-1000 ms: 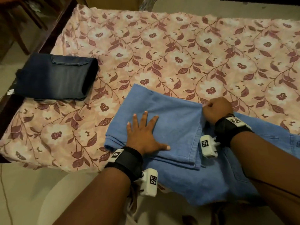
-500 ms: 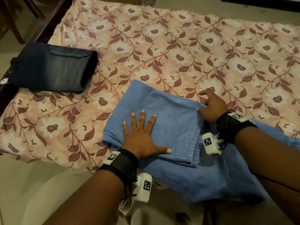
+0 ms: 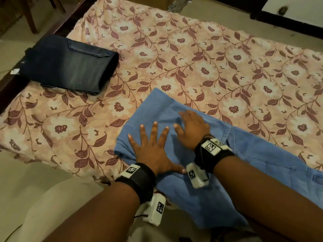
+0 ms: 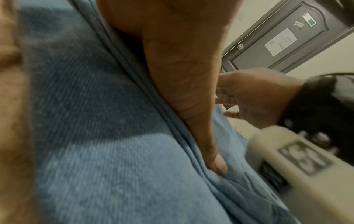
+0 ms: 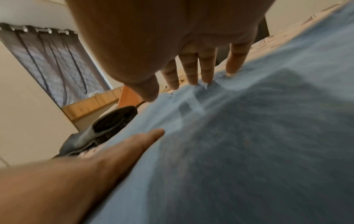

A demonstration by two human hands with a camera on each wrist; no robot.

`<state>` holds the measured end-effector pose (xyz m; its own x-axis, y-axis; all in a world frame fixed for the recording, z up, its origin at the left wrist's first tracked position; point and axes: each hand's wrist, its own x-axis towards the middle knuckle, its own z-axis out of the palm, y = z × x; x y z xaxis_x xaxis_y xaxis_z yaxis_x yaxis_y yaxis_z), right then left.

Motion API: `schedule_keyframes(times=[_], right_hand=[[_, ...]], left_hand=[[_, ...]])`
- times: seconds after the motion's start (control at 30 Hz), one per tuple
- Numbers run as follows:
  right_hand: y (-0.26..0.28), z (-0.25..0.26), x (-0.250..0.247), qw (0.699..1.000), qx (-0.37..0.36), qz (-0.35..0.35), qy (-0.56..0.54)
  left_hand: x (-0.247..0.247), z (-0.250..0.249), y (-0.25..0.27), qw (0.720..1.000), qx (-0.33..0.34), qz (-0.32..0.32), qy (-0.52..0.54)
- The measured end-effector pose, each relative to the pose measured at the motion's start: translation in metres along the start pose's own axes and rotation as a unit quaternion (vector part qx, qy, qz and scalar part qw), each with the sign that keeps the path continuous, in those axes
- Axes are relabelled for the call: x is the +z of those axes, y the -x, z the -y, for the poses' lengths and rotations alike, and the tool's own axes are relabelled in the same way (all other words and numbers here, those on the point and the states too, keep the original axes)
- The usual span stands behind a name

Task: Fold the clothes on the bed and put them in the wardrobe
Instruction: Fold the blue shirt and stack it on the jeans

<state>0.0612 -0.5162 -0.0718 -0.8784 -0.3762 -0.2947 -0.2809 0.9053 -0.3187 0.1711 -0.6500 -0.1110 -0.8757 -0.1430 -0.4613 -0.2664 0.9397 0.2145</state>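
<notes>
plainly two hands (image 3: 153, 151) (image 3: 192, 128) press one blue garment (image 3: 218, 189).

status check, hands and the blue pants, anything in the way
Left hand flat, pressing the folded light blue pants. Right hand open on the fold. Folded dark jeans well clear.

A home bedroom: a bed (image 3: 227, 49) under a floral sheet, grey curtains (image 5: 55, 63), a panelled door (image 4: 283, 40).

A grey door (image 4: 298, 37) with paper notices, grey curtains (image 5: 55, 63), a wooden chair (image 3: 29, 13)
</notes>
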Motion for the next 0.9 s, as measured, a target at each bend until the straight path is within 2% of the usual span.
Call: schedule_keyframes(times=[0.1,0.2,0.27,0.33,0.4,0.47,0.53,0.63,0.7,0.77,0.83,0.9], right_hand=[[-0.039,0.014,-0.021,0.997,0.019,-0.051,-0.063],[-0.075,0.023,-0.032,0.993,0.085,-0.039,-0.074],[-0.095,0.026,-0.031,0.992,0.113,0.002,-0.048],[-0.111,0.025,-0.031,0.989,0.124,0.08,-0.024],[-0.121,0.02,-0.035,0.981,0.148,0.114,-0.046],[-0.123,0.015,-0.037,0.979,0.162,0.098,-0.072],[-0.128,0.011,-0.03,0.985,0.147,0.063,-0.061],[-0.129,0.023,-0.024,0.99,0.062,-0.042,-0.116],[-0.128,0.033,-0.021,0.994,0.023,-0.028,-0.1],[-0.129,0.035,-0.022,0.996,0.023,-0.022,-0.081],[-0.13,0.03,-0.027,0.986,0.051,-0.093,-0.126],[-0.114,0.029,-0.033,0.975,0.031,-0.141,-0.17]], left_hand=[[0.002,0.0,0.0,1.0,0.002,-0.01,0.001],[0.003,0.0,-0.001,1.0,0.002,-0.007,0.003],[0.002,0.0,0.0,1.0,0.004,-0.005,0.005],[0.0,0.001,0.0,1.0,0.009,-0.001,0.005],[-0.001,0.002,-0.001,1.0,0.012,0.003,0.014],[-0.002,0.002,-0.001,1.0,0.012,0.011,0.018],[-0.001,0.001,-0.002,1.0,0.01,0.019,0.014],[-0.002,0.001,-0.003,1.0,0.008,0.025,0.011],[-0.004,0.001,-0.002,1.0,0.007,0.028,0.01],[-0.005,0.001,0.0,0.999,0.007,0.033,0.012],[-0.009,0.0,0.001,0.999,0.011,0.044,0.031],[-0.022,0.002,0.0,0.994,0.007,0.054,0.093]])
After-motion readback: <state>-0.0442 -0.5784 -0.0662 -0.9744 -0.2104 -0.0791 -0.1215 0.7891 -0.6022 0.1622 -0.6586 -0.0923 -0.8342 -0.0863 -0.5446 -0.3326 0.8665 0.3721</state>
